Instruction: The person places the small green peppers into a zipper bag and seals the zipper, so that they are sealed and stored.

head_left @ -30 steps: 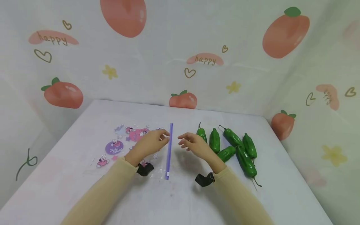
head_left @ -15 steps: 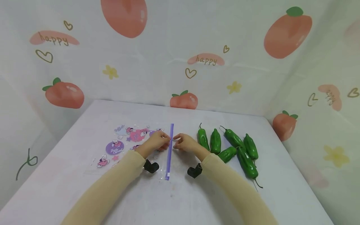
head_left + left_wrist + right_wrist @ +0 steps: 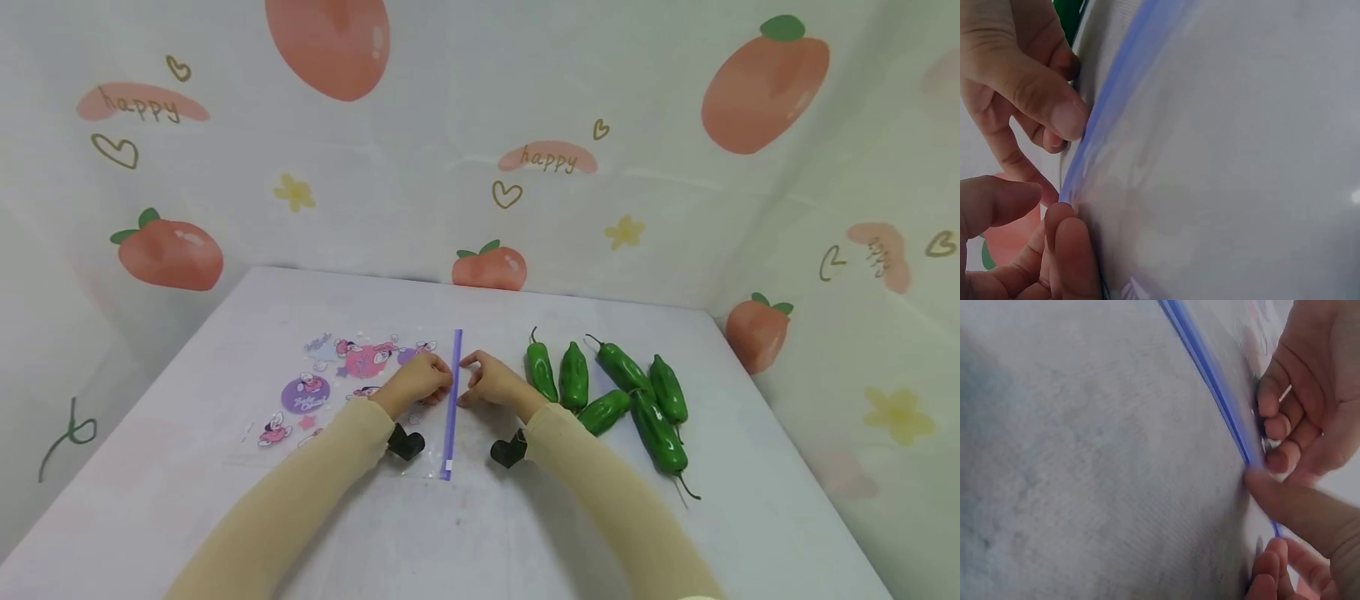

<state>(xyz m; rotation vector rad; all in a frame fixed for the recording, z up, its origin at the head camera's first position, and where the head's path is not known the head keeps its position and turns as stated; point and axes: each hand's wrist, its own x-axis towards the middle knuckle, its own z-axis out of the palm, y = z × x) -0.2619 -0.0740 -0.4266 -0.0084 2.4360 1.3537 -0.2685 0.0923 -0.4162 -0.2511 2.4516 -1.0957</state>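
A clear zip bag [image 3: 306, 393] with pink and purple cartoon prints lies flat on the table, its purple zip strip [image 3: 452, 433] running along the right side. My left hand [image 3: 415, 379] is over the bag just left of the strip, fingers loosely bent. In the left wrist view its thumb [image 3: 1007, 200] stands apart from its fingertips [image 3: 1075, 253], which are at the strip's edge. From the other side comes my right hand [image 3: 495, 383], thumb and forefinger spread along the strip. Its thumb [image 3: 1285, 503] touches the strip in the right wrist view.
Several green peppers [image 3: 574, 375] lie to the right of my right hand, one pepper [image 3: 658, 433] with its stem toward the front. A white cloth printed with peaches [image 3: 489, 268] hangs behind the table [image 3: 480, 533] and along its sides.
Both hands have come closer to the zip strip, the right moving left up to it and the left lowering beside it. The bag and peppers stay in place.
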